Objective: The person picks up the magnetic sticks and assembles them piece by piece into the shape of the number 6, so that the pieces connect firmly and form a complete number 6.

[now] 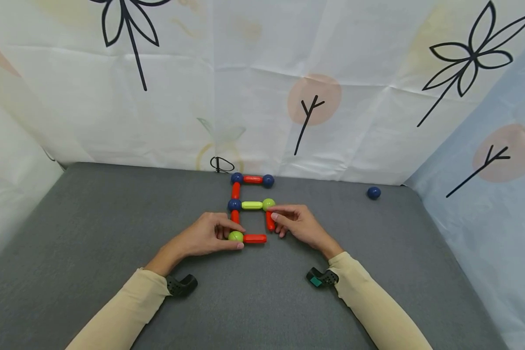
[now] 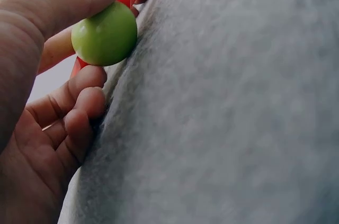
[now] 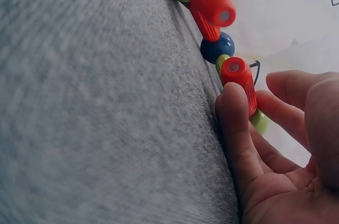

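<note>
My left hand [image 1: 210, 234] pinches a green ball [image 1: 236, 236] between thumb and fingers; the left wrist view shows that ball [image 2: 104, 33] up close. Joined to it, a red rod [image 1: 255, 238] points right. Another red rod runs up to a blue ball [image 1: 234, 204], from which a yellow-green rod [image 1: 251, 205] leads to a second green ball [image 1: 269, 203]. My right hand [image 1: 298, 224] is at a red rod [image 1: 270, 221] below that ball. In the right wrist view a fingertip touches this rod [image 3: 237, 75], while the thumb stands apart from it.
Above, a red rod [image 1: 236, 191] rises to a corner blue ball [image 1: 236, 178]; another red rod [image 1: 253, 179] joins that to a blue ball [image 1: 268, 181]. A loose blue ball [image 1: 374, 193] lies far right on the grey table [image 1: 113, 218]. Printed white cloth [image 1: 253, 97] hangs behind.
</note>
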The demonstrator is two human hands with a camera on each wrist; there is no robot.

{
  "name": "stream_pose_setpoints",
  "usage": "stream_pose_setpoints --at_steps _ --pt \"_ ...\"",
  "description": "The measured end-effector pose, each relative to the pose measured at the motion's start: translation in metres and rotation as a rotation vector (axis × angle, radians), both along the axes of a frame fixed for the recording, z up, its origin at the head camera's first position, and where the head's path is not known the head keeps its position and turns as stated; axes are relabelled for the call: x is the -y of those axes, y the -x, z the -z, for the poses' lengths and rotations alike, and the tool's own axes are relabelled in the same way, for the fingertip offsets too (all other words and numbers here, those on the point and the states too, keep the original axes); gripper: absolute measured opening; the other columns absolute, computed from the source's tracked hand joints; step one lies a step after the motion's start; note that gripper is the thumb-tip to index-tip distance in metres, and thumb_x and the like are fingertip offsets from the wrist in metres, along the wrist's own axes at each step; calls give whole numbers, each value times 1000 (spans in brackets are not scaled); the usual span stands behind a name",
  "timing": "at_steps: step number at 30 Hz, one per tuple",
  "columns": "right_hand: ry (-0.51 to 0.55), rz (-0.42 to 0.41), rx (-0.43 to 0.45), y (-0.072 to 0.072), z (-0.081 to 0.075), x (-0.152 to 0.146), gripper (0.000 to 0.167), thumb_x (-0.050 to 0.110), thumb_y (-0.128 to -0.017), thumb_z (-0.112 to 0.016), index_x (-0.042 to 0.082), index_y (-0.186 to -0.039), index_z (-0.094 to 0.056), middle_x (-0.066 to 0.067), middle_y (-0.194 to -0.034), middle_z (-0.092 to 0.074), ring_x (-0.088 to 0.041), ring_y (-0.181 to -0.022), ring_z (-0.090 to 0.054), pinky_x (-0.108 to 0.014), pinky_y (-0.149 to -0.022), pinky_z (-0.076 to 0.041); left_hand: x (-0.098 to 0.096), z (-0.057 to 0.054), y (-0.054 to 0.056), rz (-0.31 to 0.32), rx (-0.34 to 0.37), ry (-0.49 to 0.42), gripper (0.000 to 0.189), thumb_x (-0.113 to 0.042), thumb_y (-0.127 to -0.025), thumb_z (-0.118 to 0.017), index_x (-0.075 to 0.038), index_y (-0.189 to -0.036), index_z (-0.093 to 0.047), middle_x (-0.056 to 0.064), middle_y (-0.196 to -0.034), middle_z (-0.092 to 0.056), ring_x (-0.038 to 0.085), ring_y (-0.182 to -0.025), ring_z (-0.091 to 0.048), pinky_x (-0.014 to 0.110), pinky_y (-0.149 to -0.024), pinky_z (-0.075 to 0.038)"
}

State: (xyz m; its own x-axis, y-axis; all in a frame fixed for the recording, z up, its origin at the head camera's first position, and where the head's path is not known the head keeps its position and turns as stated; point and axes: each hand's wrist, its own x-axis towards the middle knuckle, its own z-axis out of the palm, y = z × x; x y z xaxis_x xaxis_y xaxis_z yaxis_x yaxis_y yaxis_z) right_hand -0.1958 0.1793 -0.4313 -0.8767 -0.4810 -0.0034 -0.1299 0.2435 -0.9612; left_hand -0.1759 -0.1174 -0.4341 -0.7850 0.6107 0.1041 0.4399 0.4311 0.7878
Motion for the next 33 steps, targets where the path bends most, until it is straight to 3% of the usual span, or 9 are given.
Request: stream_pose_setpoints --at_steps 8,33 --pt "-8 3 -14 0 1 0 31 11 -102 -64 1 -130 -68 -18 -91 -69 -21 -69 -66 -34 -66 -58 -3 -3 -2 11 -32 21 28 -34 -88 -82 -20 -112 -79 -8 -80 -58 10 -69 -54 26 -61 -46" --pt "-32 -6 -71 -1 6 2 34 8 -95 -72 1 -129 -69 -14 -95 -68 -19 -66 -63 -32 -63 -57 3 -15 -4 38 -10 101 28 -30 -88 -82 -20 -114 -78 -6 -84 -59 9 -69 -55 25 -61 -48"
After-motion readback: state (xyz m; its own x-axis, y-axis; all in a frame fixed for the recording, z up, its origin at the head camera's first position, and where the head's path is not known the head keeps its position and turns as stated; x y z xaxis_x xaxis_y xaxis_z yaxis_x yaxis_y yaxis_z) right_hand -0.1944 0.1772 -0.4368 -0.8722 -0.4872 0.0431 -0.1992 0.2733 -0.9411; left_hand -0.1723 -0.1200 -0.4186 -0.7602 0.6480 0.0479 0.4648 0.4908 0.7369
